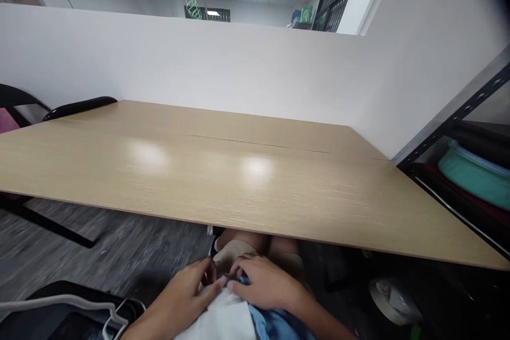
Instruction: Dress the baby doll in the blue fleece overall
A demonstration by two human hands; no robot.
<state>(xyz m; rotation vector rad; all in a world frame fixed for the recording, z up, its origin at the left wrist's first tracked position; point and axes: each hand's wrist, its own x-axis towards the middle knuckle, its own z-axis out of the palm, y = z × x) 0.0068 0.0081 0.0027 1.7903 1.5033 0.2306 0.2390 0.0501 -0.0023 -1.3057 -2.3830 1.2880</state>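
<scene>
Both hands rest in my lap below the near edge of a light wooden table (223, 170). My left hand (187, 289) lies on white cloth (223, 319), its fingers curled and pinching at the fabric. My right hand (266, 284) lies on blue cloth (279, 324), fingers bent and pressed down where the two fabrics meet. The fingertips of both hands touch each other. What they pinch is too small to make out beyond the cloth.
A white partition wall (239, 69) stands behind the table. A black metal shelf (458, 117) on the right holds a teal bowl (474, 175). A black chair back (79, 106) is at far left. White clothes hangers (91, 311) lie over a black bin at lower left.
</scene>
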